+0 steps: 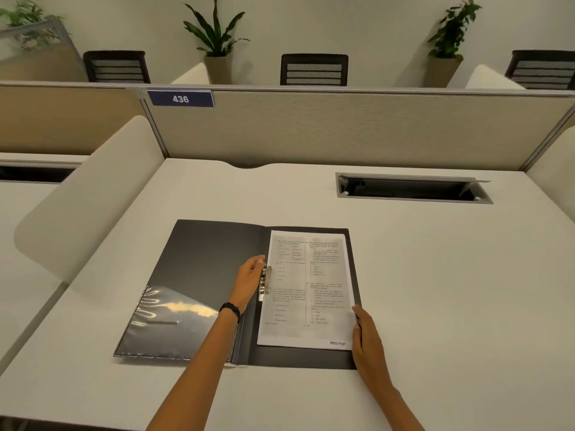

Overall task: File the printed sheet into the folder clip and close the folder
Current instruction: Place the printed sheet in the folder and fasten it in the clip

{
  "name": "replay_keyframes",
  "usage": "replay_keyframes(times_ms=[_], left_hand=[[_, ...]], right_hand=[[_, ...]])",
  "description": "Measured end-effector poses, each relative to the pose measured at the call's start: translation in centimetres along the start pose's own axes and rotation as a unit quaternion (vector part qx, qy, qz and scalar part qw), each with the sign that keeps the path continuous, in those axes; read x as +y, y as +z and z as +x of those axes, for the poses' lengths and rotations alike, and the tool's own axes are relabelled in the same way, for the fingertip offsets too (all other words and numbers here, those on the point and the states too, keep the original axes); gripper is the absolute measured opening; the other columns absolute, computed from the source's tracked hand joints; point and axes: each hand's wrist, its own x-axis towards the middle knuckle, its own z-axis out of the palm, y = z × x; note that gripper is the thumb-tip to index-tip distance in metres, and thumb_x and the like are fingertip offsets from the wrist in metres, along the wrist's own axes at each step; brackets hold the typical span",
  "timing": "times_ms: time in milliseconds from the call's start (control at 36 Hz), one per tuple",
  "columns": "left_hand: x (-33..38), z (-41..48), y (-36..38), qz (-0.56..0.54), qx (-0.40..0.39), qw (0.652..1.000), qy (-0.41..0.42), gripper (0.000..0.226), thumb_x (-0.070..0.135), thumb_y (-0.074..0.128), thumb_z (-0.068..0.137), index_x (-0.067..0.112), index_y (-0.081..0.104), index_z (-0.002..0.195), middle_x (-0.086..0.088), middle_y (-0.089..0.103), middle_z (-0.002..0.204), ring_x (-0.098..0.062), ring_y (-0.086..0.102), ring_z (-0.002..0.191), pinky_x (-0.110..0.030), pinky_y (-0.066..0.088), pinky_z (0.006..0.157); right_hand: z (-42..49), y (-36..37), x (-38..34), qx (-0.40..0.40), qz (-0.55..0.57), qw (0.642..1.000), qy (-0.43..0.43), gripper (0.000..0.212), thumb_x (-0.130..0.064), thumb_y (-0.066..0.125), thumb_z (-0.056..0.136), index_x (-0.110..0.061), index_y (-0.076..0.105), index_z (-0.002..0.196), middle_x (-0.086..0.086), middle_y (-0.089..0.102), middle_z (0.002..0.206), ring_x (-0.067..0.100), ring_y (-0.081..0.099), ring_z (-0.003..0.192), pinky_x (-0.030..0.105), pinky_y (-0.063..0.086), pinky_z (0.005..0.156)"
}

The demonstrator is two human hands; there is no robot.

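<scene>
A dark grey folder lies open on the white desk. The printed sheet lies on its right half, its left edge at the metal clip by the spine. My left hand rests on the clip, fingers curled over its upper end. My right hand holds the sheet's lower right edge against the folder. A clear plastic pocket covers the lower part of the left flap.
A cable tray opening is sunk into the desk at the back right. A beige partition with the number plate 436 closes the far side. A curved white divider stands at the left.
</scene>
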Motion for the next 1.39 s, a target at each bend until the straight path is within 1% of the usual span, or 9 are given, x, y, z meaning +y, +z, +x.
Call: replay_keyframes(times_ms=[111, 167, 278, 500, 556, 667, 778, 1028, 1389], left_hand=[[0.0, -1.1, -0.5, 0.011, -0.027, 1.000, -0.004, 0.017, 0.028, 0.039, 0.098, 0.031, 0.056, 0.095, 0.018, 0.056, 0.092, 0.009, 0.053, 0.082, -0.006, 0.041, 0.065], [-0.2, -1.4, -0.7, 0.016, -0.037, 0.999, -0.004, 0.020, 0.027, 0.038, 0.098, 0.028, 0.059, 0.097, 0.012, 0.059, 0.096, 0.005, 0.055, 0.086, -0.010, 0.043, 0.075], [-0.1, -1.8, -1.3, 0.026, -0.031, 0.999, -0.003, 0.028, 0.023, 0.040, 0.098, 0.012, 0.065, 0.103, -0.001, 0.061, 0.108, -0.016, 0.057, 0.101, -0.031, 0.044, 0.095], [0.8, -1.4, -2.3, 0.000, -0.029, 0.997, -0.069, 0.024, 0.021, 0.056, 0.090, 0.007, 0.068, 0.106, -0.001, 0.067, 0.088, -0.015, 0.059, 0.083, -0.020, 0.044, 0.069], [0.7, -1.0, -2.7, 0.019, -0.051, 0.994, -0.091, 0.027, 0.024, 0.057, 0.089, 0.009, 0.066, 0.110, -0.003, 0.066, 0.098, -0.018, 0.056, 0.094, -0.026, 0.045, 0.073], [-0.3, 0.3, -3.6, 0.139, -0.033, 0.985, -0.098, 0.055, 0.033, 0.065, 0.083, 0.016, 0.046, 0.133, -0.015, 0.029, 0.149, -0.032, 0.023, 0.138, -0.048, 0.027, 0.113], [-0.8, 1.3, -4.4, 0.269, -0.039, 0.951, -0.150, 0.095, 0.051, 0.068, 0.074, 0.019, 0.014, 0.146, -0.018, -0.013, 0.155, -0.037, -0.019, 0.141, -0.056, 0.000, 0.115], [-1.6, 2.0, -4.5, 0.448, -0.111, 0.868, -0.183, 0.118, 0.069, 0.059, 0.069, 0.013, -0.013, 0.145, -0.025, -0.022, 0.151, -0.045, -0.017, 0.139, -0.058, 0.002, 0.114], [-2.0, 2.1, -3.0, 0.480, -0.106, 0.851, -0.185, 0.134, 0.072, 0.065, 0.060, 0.011, -0.023, 0.142, -0.023, -0.029, 0.149, -0.041, -0.022, 0.139, -0.061, -0.002, 0.113]], right_hand=[[0.0, -0.1, -0.3, -0.002, 0.002, 1.000, -0.001, 0.037, -0.010, 0.033, 0.097, -0.018, 0.037, 0.133, 0.001, 0.046, 0.137, 0.015, 0.044, 0.124, 0.031, 0.036, 0.107], [0.0, -0.1, -0.3, -0.004, 0.002, 1.000, 0.001, 0.037, -0.010, 0.033, 0.097, -0.018, 0.037, 0.133, 0.002, 0.045, 0.137, 0.014, 0.044, 0.122, 0.027, 0.036, 0.106], [0.1, 0.1, -0.1, -0.003, 0.003, 1.000, 0.005, 0.037, -0.011, 0.034, 0.097, -0.017, 0.037, 0.133, 0.003, 0.045, 0.137, 0.020, 0.045, 0.124, 0.043, 0.039, 0.107], [0.0, 0.1, 0.0, -0.003, 0.008, 1.000, 0.009, 0.037, -0.013, 0.034, 0.097, -0.018, 0.036, 0.133, 0.003, 0.045, 0.137, 0.020, 0.046, 0.124, 0.044, 0.041, 0.106], [0.0, 0.1, -0.1, -0.003, 0.008, 1.000, 0.010, 0.037, -0.014, 0.034, 0.097, -0.017, 0.036, 0.134, 0.002, 0.045, 0.137, 0.020, 0.046, 0.124, 0.045, 0.042, 0.105], [0.0, 0.1, -0.1, -0.001, 0.009, 1.000, 0.004, 0.037, -0.014, 0.033, 0.097, -0.018, 0.036, 0.134, 0.000, 0.045, 0.136, 0.018, 0.045, 0.124, 0.043, 0.041, 0.107], [0.1, 0.2, 0.0, -0.001, 0.012, 1.000, 0.008, 0.037, -0.014, 0.033, 0.097, -0.019, 0.036, 0.134, 0.001, 0.045, 0.137, 0.018, 0.045, 0.124, 0.044, 0.041, 0.106], [0.1, 0.3, 0.3, 0.002, 0.000, 1.000, -0.005, 0.038, -0.015, 0.033, 0.097, -0.021, 0.036, 0.134, -0.008, 0.043, 0.133, 0.011, 0.043, 0.123, 0.036, 0.038, 0.107], [0.3, 0.6, 0.9, 0.009, -0.016, 1.000, 0.002, 0.039, -0.014, 0.035, 0.096, -0.019, 0.035, 0.135, 0.001, 0.042, 0.141, 0.016, 0.040, 0.128, 0.036, 0.034, 0.109]])
